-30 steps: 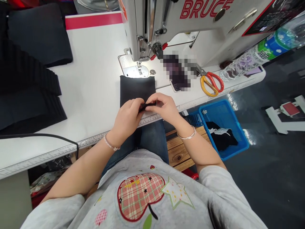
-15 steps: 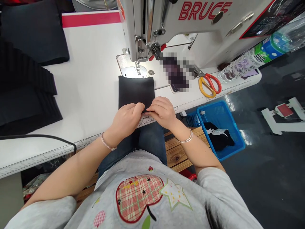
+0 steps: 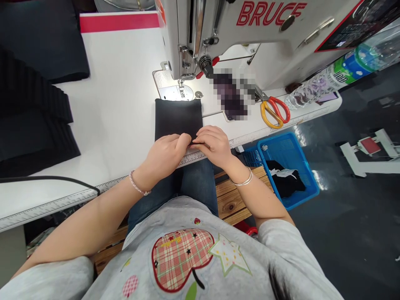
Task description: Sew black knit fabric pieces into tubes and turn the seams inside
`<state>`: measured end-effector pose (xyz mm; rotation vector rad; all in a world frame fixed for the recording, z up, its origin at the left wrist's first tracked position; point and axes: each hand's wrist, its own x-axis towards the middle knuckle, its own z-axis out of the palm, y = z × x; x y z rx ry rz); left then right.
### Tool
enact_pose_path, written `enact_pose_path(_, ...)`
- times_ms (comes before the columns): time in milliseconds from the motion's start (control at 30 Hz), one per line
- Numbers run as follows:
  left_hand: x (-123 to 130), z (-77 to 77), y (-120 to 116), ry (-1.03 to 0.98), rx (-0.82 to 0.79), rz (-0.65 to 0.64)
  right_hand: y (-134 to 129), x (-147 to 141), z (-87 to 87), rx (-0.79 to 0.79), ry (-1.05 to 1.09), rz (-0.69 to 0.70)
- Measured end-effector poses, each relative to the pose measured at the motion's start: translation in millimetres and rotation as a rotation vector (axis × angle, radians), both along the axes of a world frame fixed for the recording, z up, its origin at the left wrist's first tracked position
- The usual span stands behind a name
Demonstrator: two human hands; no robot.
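Observation:
A piece of black fabric [image 3: 178, 116] lies flat on the white sewing table, its far edge just short of the presser foot [image 3: 181, 88] of the sewing machine [image 3: 268, 29]. My left hand [image 3: 170, 152] is closed on the fabric's near edge, thumb and fingers pinched together. Beside it, my right hand [image 3: 214, 143] pinches the same edge at its right part. The fingertips of both hands almost meet above the ruler strip [image 3: 191, 157] on the table's front edge. What lies right between the fingertips is mostly hidden.
Stacks of folded black fabric [image 3: 34, 112] lie on the left. Scissors [image 3: 275, 111] with orange and red handles, a partly blurred phone [image 3: 229, 116] and a plastic bottle [image 3: 331, 77] are on the right. Below stands a blue basket [image 3: 309, 179] holding dark cloth. A black cable [image 3: 62, 179] crosses the left front.
Both hands keep their pinch on the fabric's near edge with only slight finger shifts. The fabric stays in place, and the view has moved very little.

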<state>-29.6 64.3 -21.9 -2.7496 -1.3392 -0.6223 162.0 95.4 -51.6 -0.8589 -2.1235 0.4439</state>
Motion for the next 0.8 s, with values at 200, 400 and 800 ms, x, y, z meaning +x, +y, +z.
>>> enact_pose_path(200,0,-1.9,-2,-0.009,0.047,0.028,-4,-2,3.5,-0.158,0.162,-0.038)
enact_pose_path(400,-1,-8.3,-5,-0.047,0.016,0.058,-7,-1,8.6,-0.244,0.229,-0.071)
enact_pose_path(800,-5,-21.7,-13,-0.164,0.038,0.004,-18,9,-14.5,-0.031,0.172,-0.02)
